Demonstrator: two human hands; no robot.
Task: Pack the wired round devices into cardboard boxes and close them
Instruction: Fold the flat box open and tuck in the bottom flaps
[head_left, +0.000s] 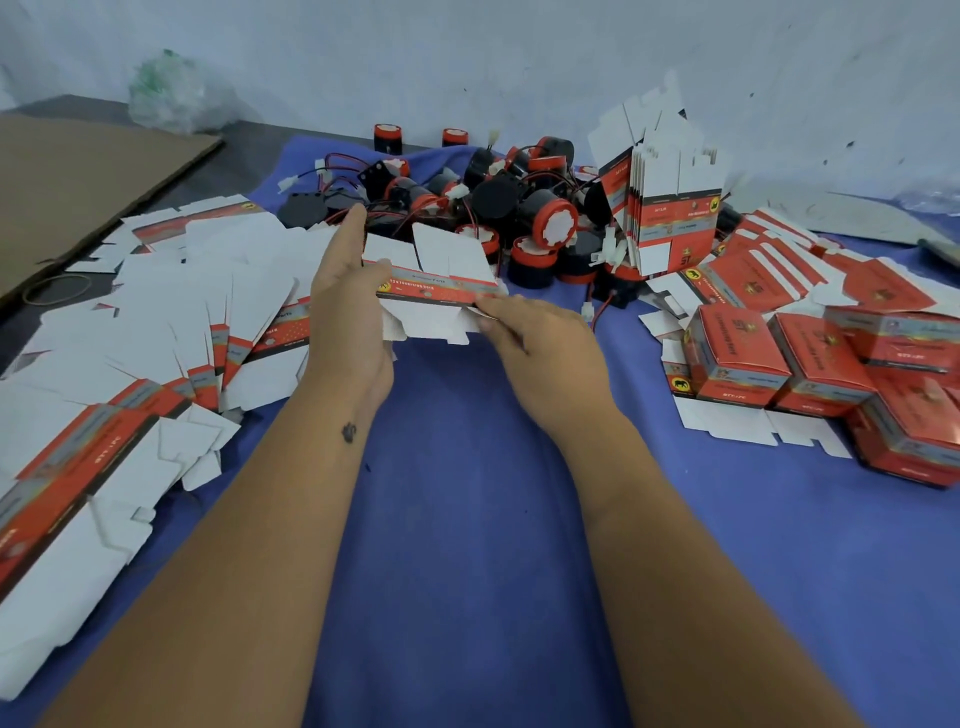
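Between left hand (349, 296) and right hand (540, 332), flat glossy cardboard box (441, 291).

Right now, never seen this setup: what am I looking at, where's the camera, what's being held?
There is no machine here: a person works with two bare hands. The single picture comes from a wide-angle camera on their head, looking forward and down.

The left hand and right hand each hold one end of a flat, unfolded red-and-white cardboard box blank, its fingers pinching the edges, above a blue cloth.

On the cloth: a pile of black-and-red round devices with wires at the back, loose flat box blanks to the left, an upright bundle of blanks, and closed red boxes to the right. Nothing is packed in the held blank yet.
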